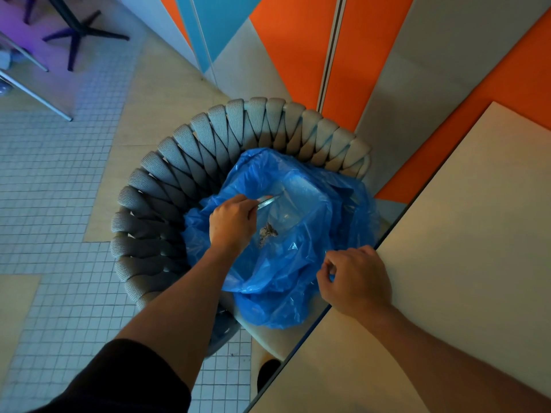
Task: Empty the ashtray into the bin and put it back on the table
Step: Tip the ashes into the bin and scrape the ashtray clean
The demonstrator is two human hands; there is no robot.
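At the far left we saw a tiled floor [59,204], and beside it a woven rope chair [179,162] curving round a blue bin bag [298,263] that sat on its seat. Our left hand [231,223] was curled tight over the bag's mouth, gripping the ashtray [267,201], a clear glassy dish tipped on edge so that only its rim poked out past our fingers [238,204]. Just right of that hand, a small grey heap of ash [267,232] lay inside the bag. Further right, our right hand [356,278] was pinched nearly closed on the bag's edge, thumb against forefinger, holding the plastic just beside the pale table [462,234]. We could read no brand, label or writing anywhere
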